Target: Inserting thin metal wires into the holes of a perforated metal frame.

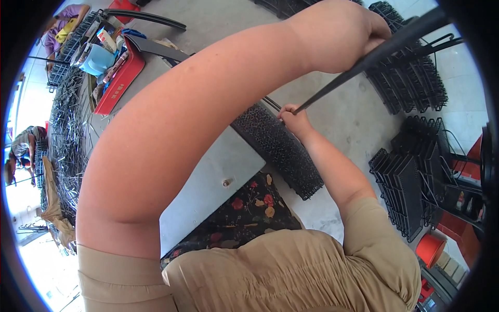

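My left arm reaches across the view from the lower left to the upper right. My left hand (340,36) is closed around a long black strip (397,46), its fingers partly hidden behind the fist. The strip narrows down to my right hand (296,121), whose fingers are closed on its lower end. Under and beside my right hand lies a long block of black mesh-like pieces (283,148), stacked tightly together. A pale tabletop (208,177) with a small metal stud (226,183) shows between my left arm and the mesh block.
Floral cloth (249,210) lies before my body. Far left are a red tray (122,83), a blue bucket (97,60) and a heap of thin metal strips (67,145). Two other people (65,31) work there. Black wire racks (400,187) and a red bucket (430,249) stand right.
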Motion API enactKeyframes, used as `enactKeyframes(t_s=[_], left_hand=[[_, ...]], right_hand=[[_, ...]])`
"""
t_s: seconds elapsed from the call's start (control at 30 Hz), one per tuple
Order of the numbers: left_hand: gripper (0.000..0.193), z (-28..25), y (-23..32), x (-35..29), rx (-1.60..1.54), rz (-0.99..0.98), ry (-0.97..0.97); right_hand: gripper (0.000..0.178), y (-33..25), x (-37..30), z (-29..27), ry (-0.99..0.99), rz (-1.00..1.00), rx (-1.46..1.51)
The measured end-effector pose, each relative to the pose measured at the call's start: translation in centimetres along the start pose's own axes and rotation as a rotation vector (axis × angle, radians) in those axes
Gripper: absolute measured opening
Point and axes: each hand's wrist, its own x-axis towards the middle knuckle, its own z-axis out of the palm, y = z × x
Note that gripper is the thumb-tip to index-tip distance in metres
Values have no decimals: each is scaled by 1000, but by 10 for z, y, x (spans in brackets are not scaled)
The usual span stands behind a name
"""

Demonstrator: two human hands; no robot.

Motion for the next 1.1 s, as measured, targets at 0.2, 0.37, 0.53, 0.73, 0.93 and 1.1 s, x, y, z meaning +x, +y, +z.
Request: enactKeyframes(t_s=[0.2, 0.37, 0.53, 0.73, 0.93, 1.1], left_hand=[[20, -11, 1, -33, 73, -56, 133], [23, -27, 13, -98, 467, -220, 327], [22, 8, 63, -133, 504, -257, 234], [25, 86, 98, -123, 490, -303, -138], [71, 122, 95, -133, 783, -149, -581], [82, 139, 104, -117, 789, -373, -576]], right_hand=[[13, -2, 2, 9, 86, 37, 91], [23, -25, -19, -2, 414, 25, -45], [46, -88, -96, -47, 376, 144, -270], [35, 18, -200, -166, 538, 192, -281], [31, 66, -386, -465, 1900, 256, -515], [60, -49, -532, -690, 2277, 499, -545]])
